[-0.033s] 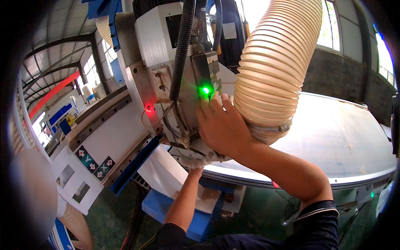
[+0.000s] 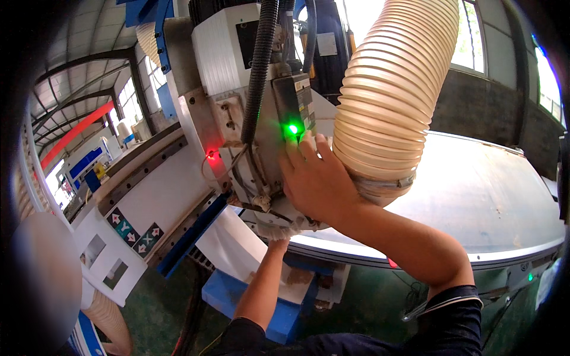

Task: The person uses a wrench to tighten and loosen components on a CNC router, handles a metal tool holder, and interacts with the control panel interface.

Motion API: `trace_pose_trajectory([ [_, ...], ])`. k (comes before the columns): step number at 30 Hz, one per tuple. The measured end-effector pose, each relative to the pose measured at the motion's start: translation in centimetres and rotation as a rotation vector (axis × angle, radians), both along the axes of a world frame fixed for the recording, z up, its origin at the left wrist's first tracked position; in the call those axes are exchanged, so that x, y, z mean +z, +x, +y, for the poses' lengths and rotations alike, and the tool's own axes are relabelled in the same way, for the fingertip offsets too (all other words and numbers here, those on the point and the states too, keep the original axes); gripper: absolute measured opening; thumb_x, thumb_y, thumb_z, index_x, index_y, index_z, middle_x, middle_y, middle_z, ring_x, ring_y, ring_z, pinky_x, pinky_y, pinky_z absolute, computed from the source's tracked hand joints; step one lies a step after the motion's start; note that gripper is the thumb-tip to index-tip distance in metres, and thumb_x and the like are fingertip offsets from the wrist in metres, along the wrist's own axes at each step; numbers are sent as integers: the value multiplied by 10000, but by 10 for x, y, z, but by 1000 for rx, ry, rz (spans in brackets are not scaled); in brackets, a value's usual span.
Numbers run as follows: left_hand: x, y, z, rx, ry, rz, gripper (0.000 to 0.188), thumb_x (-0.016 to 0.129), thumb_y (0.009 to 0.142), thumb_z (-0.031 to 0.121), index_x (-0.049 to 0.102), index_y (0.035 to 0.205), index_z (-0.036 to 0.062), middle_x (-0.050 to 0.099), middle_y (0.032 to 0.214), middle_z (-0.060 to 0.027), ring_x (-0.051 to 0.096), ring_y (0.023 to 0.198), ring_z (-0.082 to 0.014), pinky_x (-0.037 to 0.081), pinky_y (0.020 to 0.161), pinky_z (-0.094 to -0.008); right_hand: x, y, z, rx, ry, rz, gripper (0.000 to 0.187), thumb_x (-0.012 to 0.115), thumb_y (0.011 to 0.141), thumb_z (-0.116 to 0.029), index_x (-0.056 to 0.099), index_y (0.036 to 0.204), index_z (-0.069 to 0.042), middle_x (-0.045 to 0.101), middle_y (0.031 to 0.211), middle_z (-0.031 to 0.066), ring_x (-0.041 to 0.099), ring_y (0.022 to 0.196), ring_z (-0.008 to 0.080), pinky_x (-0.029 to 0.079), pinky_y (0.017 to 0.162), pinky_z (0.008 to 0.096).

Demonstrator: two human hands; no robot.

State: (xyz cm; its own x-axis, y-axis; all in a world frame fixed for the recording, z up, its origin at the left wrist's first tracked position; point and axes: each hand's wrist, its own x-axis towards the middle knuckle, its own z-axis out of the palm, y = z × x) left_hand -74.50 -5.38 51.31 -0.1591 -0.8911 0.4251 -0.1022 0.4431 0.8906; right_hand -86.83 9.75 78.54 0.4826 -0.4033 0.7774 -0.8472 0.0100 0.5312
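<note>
Currently the right hand [image 2: 317, 181] is pressing flat, fingers spread, against the machine head [image 2: 261, 148] beside the ribbed hose [image 2: 392, 89], apparently steadying it while the left hand [image 2: 278, 242], grip unclear, is reaching underneath.

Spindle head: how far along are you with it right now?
Looks done: little to tell; a green light and a red light glow. In hand: the right hand presses the spindle head beside the ribbed dust hose; the left hand reaches beneath it, fingers hidden. Left: both hands remain on the head, above the board.
</note>
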Motion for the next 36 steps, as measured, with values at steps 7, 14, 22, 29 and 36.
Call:
trace_pose_trajectory([
  [7, 5, -3, -4, 37, -104, -63, 574, 759, 783, 139, 518, 1295, 45, 598, 1232, -58, 585, 1057, -188, 468, 917, -334, -1, -1, 0, 4, -3, -2, 372, 622, 840, -327, 640, 1079, -43, 597, 1158, 131, 493, 1164, 319, 365, 1017, 461],
  [14, 4, 0, -5, 83, -209, -118, 563, 756, 784, 138, 523, 1288, 45, 600, 1228, -60, 588, 1054, -190, 467, 919, -336, -1, -1, 0, 5, -5, 10, 405, 630, 822, -331, 636, 1101, -37, 595, 1162, 139, 485, 1172, 327, 371, 1015, 468],
  [22, 0, 1, -1, 129, -339, -184, 550, 753, 786, 137, 529, 1280, 46, 602, 1225, -62, 591, 1051, -191, 466, 922, -339, 0, -1, 0, 5, -11, 25, 392, 603, 839, -305, 632, 1112, -25, 604, 1169, 154, 537, 1121, 316, 372, 1012, 466],
  [29, -1, -5, 1, 180, -425, -232, 539, 750, 788, 136, 535, 1274, 46, 604, 1221, -63, 594, 1048, -193, 465, 925, -341, -1, 1, 0, 16, -52, 19, 395, 615, 809, -290, 644, 1103, -27, 596, 1177, 154, 526, 1115, 323, 386, 1000, 465],
  [36, -5, 0, 2, 212, -534, -301, 528, 747, 789, 136, 540, 1267, 46, 607, 1218, -65, 596, 1046, -195, 465, 928, -343, -2, -1, -3, 117, -81, -26, 332, 614, 788, -234, 668, 1043, -29, 581, 1205, 164, 514, 1115, 340, 404, 985, 465],
])
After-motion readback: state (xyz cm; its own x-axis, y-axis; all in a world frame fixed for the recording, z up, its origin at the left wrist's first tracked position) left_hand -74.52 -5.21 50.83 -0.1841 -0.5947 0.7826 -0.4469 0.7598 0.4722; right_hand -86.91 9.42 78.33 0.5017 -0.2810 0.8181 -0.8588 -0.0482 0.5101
